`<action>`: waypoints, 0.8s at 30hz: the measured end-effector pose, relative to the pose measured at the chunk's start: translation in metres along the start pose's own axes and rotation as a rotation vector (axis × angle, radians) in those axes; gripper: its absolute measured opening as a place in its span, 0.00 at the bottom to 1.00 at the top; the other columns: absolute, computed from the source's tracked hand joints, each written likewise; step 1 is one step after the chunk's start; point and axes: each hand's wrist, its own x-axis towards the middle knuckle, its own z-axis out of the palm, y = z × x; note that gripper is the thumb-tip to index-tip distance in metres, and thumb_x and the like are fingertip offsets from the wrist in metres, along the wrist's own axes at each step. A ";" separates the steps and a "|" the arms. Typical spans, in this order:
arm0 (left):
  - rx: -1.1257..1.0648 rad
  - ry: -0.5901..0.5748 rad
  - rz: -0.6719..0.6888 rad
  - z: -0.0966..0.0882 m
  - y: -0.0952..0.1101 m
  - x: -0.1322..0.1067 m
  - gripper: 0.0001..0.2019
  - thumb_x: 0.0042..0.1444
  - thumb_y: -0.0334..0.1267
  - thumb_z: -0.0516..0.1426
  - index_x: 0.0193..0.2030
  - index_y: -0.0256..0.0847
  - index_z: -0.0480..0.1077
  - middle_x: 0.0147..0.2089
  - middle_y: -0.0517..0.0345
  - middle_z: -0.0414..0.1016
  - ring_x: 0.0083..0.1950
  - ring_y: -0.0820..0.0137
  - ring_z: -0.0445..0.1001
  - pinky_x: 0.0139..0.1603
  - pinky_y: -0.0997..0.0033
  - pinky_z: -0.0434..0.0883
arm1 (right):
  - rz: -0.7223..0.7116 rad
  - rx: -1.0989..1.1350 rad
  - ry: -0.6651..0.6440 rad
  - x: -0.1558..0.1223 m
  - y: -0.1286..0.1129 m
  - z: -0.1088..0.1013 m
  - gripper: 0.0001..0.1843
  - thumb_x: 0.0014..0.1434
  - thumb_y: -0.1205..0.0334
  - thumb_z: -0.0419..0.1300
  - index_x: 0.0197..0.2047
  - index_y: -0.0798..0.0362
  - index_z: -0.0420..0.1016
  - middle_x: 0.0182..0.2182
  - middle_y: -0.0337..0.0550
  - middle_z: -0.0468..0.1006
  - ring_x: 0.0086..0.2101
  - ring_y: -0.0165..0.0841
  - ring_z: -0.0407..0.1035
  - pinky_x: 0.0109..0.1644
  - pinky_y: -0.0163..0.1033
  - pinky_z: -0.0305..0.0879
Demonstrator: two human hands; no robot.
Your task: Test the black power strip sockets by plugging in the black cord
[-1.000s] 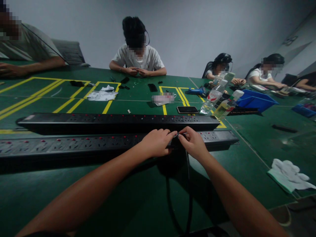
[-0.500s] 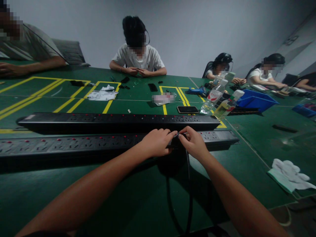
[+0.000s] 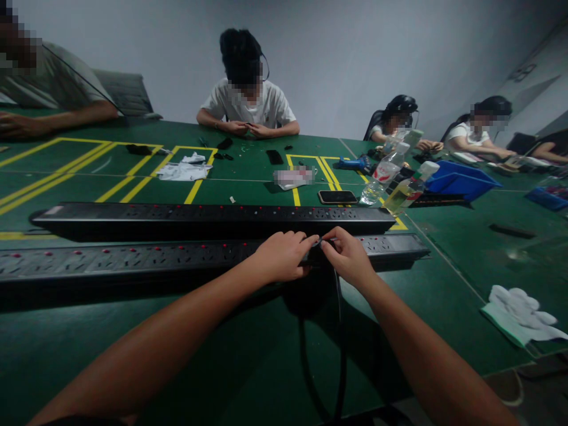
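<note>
Two bare hands at a small dark piece with a black cord below

We judge the dark piece [image 3: 314, 254] light and hard, perhaps smooth plastic that could slip; its sides seem the best place for thumb and fingertips; the black cord [image 3: 341, 331] looks bendable but springy, likely to tug if pulled; our left hand [image 3: 281, 255] curls around the piece's left side, while our right hand [image 3: 347, 254] pinches at its right, though we cannot tell how firmly; the piece is mostly hidden by fingers, in front of the nearer black power strip [image 3: 124, 257], whose top carries sockets and red switches; the cord hangs in a dark, rounded line over the green table [image 3: 444, 296]
</note>
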 end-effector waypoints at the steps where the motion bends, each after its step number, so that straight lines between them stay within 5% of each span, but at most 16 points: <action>1: -0.001 0.001 0.001 0.000 0.000 0.000 0.35 0.57 0.51 0.53 0.68 0.40 0.52 0.56 0.47 0.70 0.50 0.55 0.71 0.44 0.59 0.68 | 0.003 -0.001 0.000 0.000 0.000 0.000 0.08 0.61 0.54 0.55 0.38 0.50 0.68 0.17 0.31 0.63 0.19 0.28 0.58 0.24 0.36 0.45; 18: 0.002 -0.067 -0.038 -0.005 0.002 -0.002 0.36 0.57 0.52 0.54 0.70 0.46 0.49 0.56 0.47 0.69 0.51 0.55 0.71 0.44 0.59 0.66 | 0.089 0.185 -0.017 0.003 -0.009 0.001 0.08 0.56 0.57 0.57 0.36 0.52 0.71 0.17 0.34 0.65 0.19 0.28 0.58 0.21 0.33 0.46; 24: 0.052 -0.055 -0.107 -0.003 0.009 -0.005 0.35 0.58 0.54 0.53 0.70 0.52 0.47 0.54 0.47 0.69 0.47 0.54 0.71 0.42 0.59 0.65 | 0.108 0.325 0.204 0.000 -0.046 -0.036 0.09 0.55 0.56 0.59 0.35 0.53 0.70 0.17 0.34 0.64 0.17 0.26 0.56 0.20 0.33 0.45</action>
